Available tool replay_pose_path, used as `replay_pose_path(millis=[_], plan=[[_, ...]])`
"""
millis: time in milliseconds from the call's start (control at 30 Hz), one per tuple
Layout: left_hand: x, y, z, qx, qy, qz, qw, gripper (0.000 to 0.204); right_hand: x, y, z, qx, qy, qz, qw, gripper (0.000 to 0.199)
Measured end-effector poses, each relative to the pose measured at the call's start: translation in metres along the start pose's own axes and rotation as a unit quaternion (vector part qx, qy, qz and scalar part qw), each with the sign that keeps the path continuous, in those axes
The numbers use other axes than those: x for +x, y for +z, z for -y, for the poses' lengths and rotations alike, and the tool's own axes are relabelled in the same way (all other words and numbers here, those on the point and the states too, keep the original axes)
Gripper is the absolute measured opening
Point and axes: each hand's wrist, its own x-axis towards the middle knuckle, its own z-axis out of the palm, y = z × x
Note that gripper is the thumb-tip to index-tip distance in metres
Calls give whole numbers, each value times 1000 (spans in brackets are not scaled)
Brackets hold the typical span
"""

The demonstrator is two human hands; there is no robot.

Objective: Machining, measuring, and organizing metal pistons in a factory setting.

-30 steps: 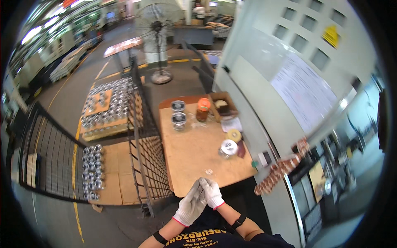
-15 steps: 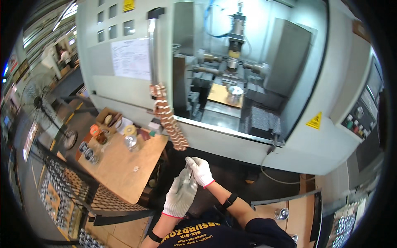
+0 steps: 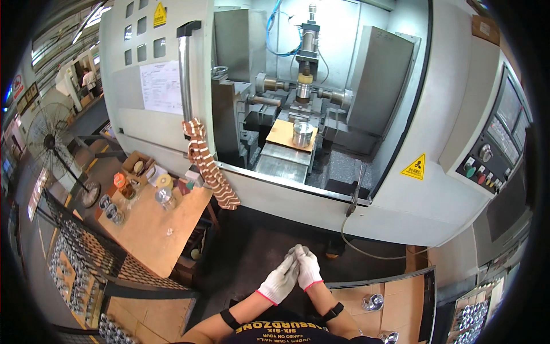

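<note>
While standing before the open machine, the left hand (image 3: 279, 282) and right hand (image 3: 308, 268) are pressing together, fingers holding only the white gloves. Beyond, a metal cylinder (image 3: 302, 133) is sitting on cardboard inside the machine, well apart from both.

white gloves (image 3: 292, 275), pressed together (pink cuffs)

A head-worn fisheye camera is looking down and forward from standing height, taking in the open metalworking machine (image 3: 309, 114) straight ahead across a strip of dark floor (image 3: 269, 229). The wearer's gloved left hand (image 3: 279, 282) and right hand (image 3: 308, 268) are entering from the lower edge, close beneath the lens. A wooden table (image 3: 152, 229) is sitting to the left, while straight edges are bending toward the dark round rim.
</note>
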Motion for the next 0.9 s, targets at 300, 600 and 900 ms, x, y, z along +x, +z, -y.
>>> replay_pose_path(millis=[300, 600, 900], plan=[[-84, 63, -57, 122, -159, -55, 978, 46, 164, -138, 7, 180, 25, -130, 975, 47], [-234, 190, -219, 462, 436, 250, 731, 47, 94, -62, 105, 68, -2, 9, 998, 34], [-247, 199, -183, 559, 572, 296, 523, 27, 74, -5, 58, -7, 90, 47, 995, 29]])
